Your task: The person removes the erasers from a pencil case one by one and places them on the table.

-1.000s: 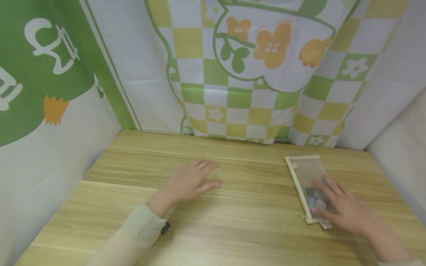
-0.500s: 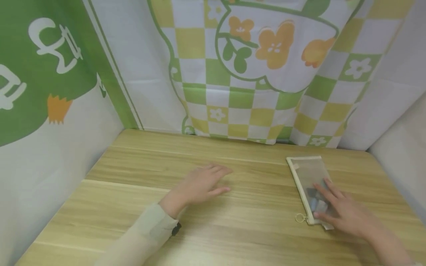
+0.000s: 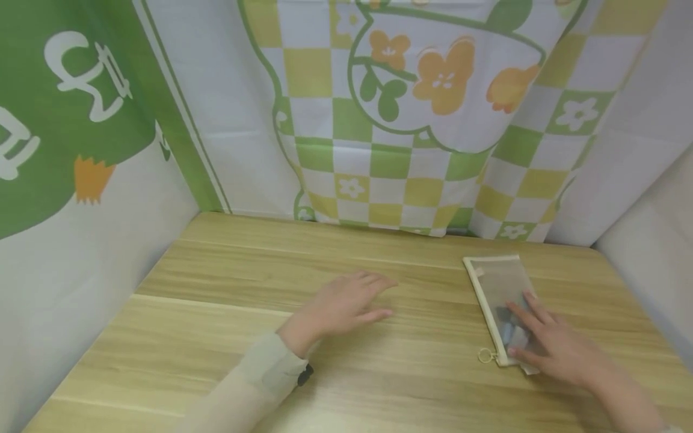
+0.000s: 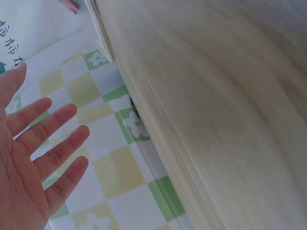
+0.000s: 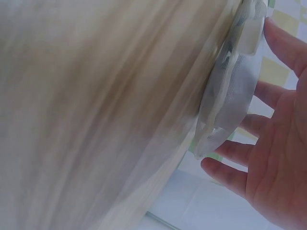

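Observation:
A see-through zip pouch (image 3: 498,279) with a cream zipper edge and a ring pull lies on the right side of the wooden table (image 3: 216,270). Some small bluish and grey items show through its near half; their kind is unclear. My right hand (image 3: 568,346) rests on that near half with fingers spread. In the right wrist view the fingertips (image 5: 266,91) of this hand meet the bulging pouch (image 5: 235,86). My left hand (image 3: 338,304) hovers over the table's middle, fingers straight and holding nothing. Its spread palm shows in the left wrist view (image 4: 29,163).
A white, green and yellow checked cloth (image 3: 390,162) with flowers hangs behind the table's back edge. To the left hangs a green and white cloth (image 3: 108,138). A pale wall or sheet (image 3: 655,216) borders the right side.
My left hand has moved to the right across the table, toward the pouch. The right hand has shifted slightly nearer to me on the pouch, which stays in place.

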A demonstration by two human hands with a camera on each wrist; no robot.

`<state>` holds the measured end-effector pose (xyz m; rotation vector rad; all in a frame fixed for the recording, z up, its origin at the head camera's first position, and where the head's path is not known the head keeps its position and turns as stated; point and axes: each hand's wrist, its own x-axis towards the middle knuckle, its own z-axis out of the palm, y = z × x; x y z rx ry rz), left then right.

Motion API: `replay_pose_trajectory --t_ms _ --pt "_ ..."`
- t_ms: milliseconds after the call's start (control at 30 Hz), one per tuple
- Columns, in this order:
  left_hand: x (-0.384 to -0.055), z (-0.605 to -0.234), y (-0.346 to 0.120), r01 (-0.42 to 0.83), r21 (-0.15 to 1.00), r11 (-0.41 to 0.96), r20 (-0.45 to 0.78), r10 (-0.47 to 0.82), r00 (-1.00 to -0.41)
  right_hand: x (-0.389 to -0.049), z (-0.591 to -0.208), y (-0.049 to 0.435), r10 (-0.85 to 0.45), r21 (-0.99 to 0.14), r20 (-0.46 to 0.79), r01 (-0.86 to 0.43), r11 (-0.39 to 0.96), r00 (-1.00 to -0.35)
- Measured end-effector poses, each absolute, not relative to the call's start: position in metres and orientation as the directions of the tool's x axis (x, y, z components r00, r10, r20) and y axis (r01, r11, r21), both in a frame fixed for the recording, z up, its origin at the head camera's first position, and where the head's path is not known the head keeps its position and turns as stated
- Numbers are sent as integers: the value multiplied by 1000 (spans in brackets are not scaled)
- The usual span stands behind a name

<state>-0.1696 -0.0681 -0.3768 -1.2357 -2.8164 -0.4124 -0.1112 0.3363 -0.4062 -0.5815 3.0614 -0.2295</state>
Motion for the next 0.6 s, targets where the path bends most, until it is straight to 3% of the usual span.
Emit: replay_pose_trajectory --t_ms 600 --pt "-168 -375 -27 818 183 545 139 809 -571 -111 -406 332 -356 -164 3 -352 922 -934"
